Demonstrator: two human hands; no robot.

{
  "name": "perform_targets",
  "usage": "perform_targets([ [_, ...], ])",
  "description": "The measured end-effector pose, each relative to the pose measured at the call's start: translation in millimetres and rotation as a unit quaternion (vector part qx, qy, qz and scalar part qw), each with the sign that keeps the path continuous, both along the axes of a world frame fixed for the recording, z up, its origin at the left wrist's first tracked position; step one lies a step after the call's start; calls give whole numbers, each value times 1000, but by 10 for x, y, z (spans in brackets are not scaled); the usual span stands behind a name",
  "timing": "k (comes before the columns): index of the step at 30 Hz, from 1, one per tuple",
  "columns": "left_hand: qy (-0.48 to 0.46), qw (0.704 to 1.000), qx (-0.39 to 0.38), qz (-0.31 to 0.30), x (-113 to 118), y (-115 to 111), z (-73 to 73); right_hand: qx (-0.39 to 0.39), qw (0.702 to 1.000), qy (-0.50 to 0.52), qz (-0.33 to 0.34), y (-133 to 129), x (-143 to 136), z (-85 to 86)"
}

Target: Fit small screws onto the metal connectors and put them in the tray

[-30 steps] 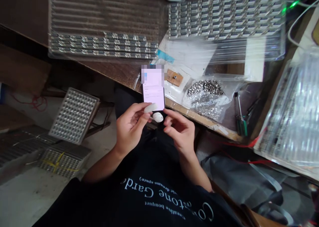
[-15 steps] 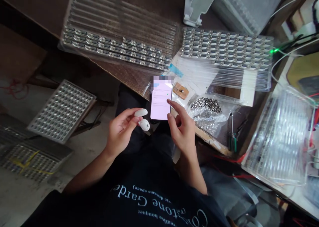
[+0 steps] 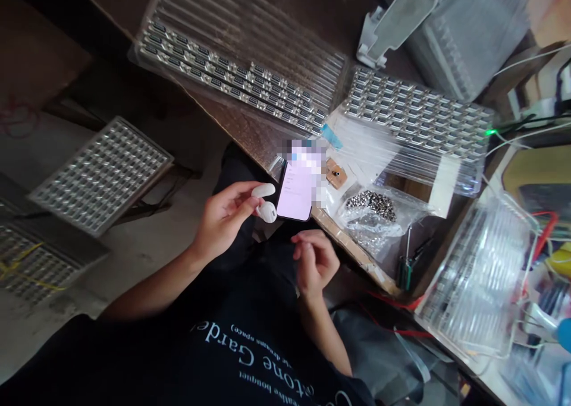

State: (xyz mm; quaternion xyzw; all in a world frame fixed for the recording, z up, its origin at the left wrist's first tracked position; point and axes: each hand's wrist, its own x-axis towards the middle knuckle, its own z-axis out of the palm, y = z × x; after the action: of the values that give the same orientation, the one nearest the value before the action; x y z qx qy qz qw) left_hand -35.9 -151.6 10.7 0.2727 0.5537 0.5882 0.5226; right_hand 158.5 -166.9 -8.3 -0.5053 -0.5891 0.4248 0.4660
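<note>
A: Phone (image 3: 298,187) is propped at the table (image 3: 250,134) edge, lit screen up, its long axis slanting from the near edge up toward the trays (image 3: 250,76). What has changed?

B: The right hand (image 3: 314,262) has been drawn off the screen, loosely curled, empty. The open earbud case (image 3: 264,203) is pinched in the left hand (image 3: 220,219), touching the phone's lower left corner.

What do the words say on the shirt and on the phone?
"Garde": on the black shirt, upside down in this view, white letters, cut off.
"tone": shirt, next line, start hidden.
"bouquet": shirt, small print, partly legible.
Phone screen beside the left hand: blurred, unreadable.
Trays of parts: no readable text.
</note>
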Motion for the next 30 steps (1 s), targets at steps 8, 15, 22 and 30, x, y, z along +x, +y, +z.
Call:
perform_targets([
  [8, -17, 1000, 9, 1, 6, -8, -104, -296, 937, -156, 104, -391, -78, -1409],
  [15, -18, 1000, -4, 11, 49, -7, -93, -342, 908, -190, 151, -258, -131, -1928],
  [22, -30, 1000, 4, 0, 110, 7, -55, -345, 901, -196, 175, -179, -190, -2020],
  [30, -25, 1000, 3, 6, 104, 18, -31, -340, 907, -169, 183, -167, -202, -2156],
])
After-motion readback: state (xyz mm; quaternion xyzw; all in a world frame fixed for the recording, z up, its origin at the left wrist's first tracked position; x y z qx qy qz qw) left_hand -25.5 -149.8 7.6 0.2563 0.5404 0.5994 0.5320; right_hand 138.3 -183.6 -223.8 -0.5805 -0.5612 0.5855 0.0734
